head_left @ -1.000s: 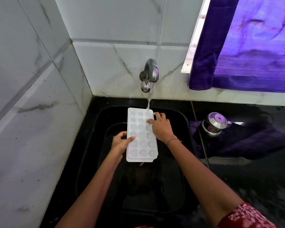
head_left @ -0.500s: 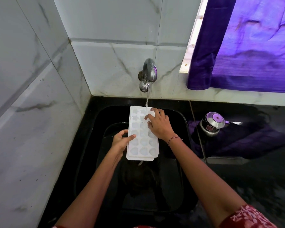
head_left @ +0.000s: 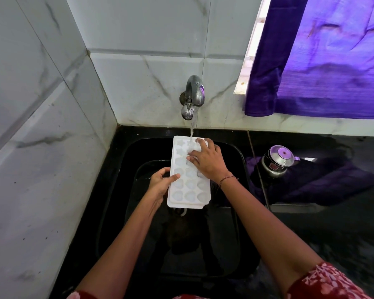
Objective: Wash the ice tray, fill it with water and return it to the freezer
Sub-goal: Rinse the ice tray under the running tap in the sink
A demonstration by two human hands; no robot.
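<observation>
White ice tray, shaped wells, under running water

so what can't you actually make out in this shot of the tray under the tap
Head view only:
- Ice tray: the far right cavities are covered by the right hand; its underside faces away.
- Left hand: the fingers under the tray's edge are hidden by the tray.
- Black sink: the drain and water level are lost in darkness.
- Steel pot: its label is too small to read.
- Freezer: not in frame.

One ice tray, two hands, one tap, one kettle.
</observation>
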